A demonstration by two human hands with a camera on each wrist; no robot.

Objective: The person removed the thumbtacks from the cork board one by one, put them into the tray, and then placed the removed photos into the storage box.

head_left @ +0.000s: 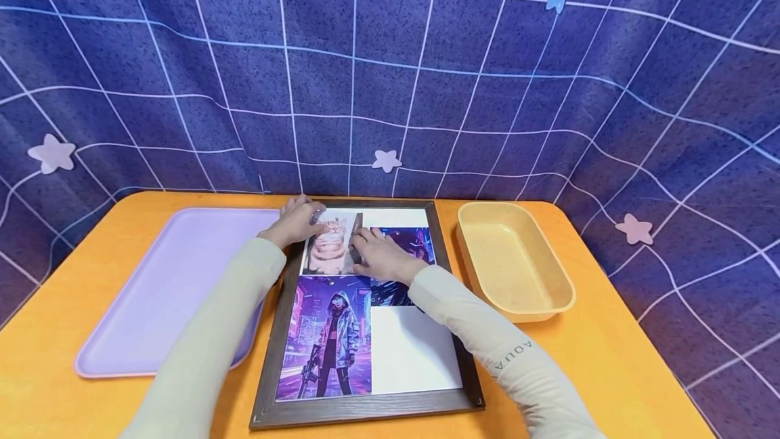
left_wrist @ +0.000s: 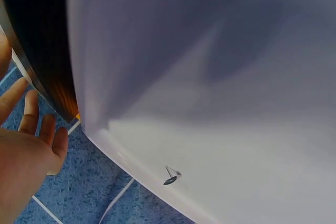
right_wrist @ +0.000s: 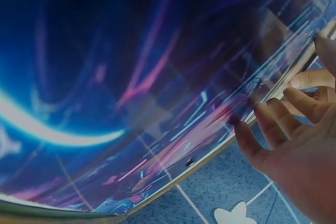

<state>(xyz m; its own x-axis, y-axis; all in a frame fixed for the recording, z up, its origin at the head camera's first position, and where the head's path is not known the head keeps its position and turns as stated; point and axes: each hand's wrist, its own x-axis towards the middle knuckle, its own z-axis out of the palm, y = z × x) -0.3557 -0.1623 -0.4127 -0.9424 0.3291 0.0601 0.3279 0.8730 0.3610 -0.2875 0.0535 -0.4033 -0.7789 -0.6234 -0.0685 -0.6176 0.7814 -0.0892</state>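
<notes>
Nearest we log the dark frame [head_left: 365, 413], hooded-figure print [head_left: 332, 344] in its near-left part; purple tray [head_left: 177, 290] left, yellow tub [head_left: 518, 263] right. Farther up, right hand [head_left: 385, 256] at the cat print's [head_left: 328, 253] right edge; pinching or not, we can't tell. Cat print lies inside the frame, far left. Left hand [head_left: 296, 223]: released, thumb spread, at the far-left corner. Blue curtain [head_left: 390, 39] behind.
</notes>
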